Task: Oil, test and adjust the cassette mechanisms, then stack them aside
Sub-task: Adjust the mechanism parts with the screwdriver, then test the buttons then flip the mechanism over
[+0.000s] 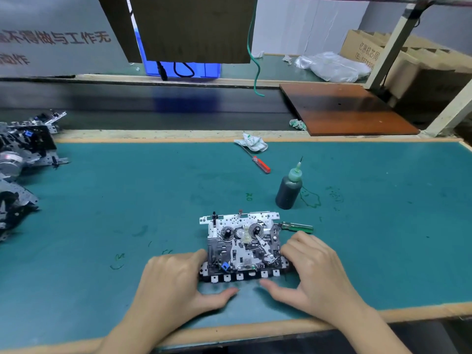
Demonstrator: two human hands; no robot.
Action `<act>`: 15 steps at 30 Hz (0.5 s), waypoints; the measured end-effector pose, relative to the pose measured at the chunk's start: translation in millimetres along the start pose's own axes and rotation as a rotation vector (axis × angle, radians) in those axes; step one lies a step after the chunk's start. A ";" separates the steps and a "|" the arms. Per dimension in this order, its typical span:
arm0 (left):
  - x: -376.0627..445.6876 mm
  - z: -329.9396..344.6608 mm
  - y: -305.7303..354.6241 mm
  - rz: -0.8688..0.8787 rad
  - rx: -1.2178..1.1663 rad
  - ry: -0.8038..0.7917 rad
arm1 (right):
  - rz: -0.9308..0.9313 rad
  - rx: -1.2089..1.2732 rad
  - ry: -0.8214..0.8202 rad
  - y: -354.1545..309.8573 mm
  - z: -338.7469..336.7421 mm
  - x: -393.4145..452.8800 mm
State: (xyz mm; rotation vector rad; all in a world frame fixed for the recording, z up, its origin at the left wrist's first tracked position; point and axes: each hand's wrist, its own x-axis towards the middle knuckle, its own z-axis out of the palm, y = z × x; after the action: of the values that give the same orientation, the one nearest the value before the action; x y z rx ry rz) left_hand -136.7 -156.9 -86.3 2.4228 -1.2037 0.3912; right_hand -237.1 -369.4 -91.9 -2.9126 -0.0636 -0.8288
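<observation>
Assembly workshop, conveyor belt (pixel 153 98) (green-matted bench (pixel 127 187))

One cassette mechanism (pixel 244 245) between two hands, one oil bottle (pixel 289 190), two screwdrivers, two crumpled rags.

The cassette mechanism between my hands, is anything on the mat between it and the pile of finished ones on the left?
Nothing visible blocks it. The cassette mechanism sits between the left hand and right hand, and the green mat toward the pile shows only faint scribbles. The oil bottle and both screwdrivers lie on the right.
</observation>
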 end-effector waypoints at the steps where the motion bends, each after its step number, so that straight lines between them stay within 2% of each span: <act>1: -0.2 0.5 -0.5 0.012 0.002 -0.001 | -0.018 -0.009 -0.004 2.3 -0.7 0.8; 10: 1.0 7.8 -5.2 0.027 0.064 0.093 | -0.030 0.098 -0.032 5.6 -2.2 -1.4; 15: -0.3 5.1 -11.1 0.126 0.017 0.021 | -0.015 0.039 0.006 5.2 0.7 -1.6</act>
State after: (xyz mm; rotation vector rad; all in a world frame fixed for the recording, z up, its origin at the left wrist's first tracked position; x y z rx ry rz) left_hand -127.6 -153.0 -93.5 2.3581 -1.3529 0.4650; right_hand -237.8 -374.5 -93.8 -2.8766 -0.1004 -0.8295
